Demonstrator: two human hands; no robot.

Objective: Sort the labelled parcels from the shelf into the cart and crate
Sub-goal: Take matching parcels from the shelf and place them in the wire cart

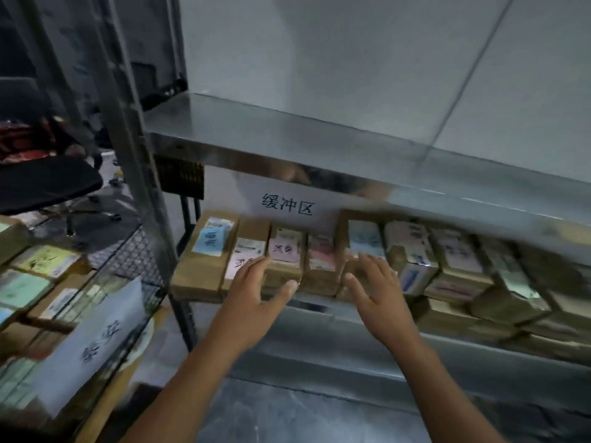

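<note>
Brown parcels (285, 262) with blue, pink and white labels, packed side by side in a row on the metal shelf (319, 319). Piled two high at the right end. More with green and yellow labels lying flat in the wire cart (134, 254) on the left.

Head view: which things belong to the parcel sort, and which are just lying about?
Job: parcels, shelf, cart holding more boxes, left hand and right hand reaching in.
Lying about: chair, reddish fabric above it.
</note>
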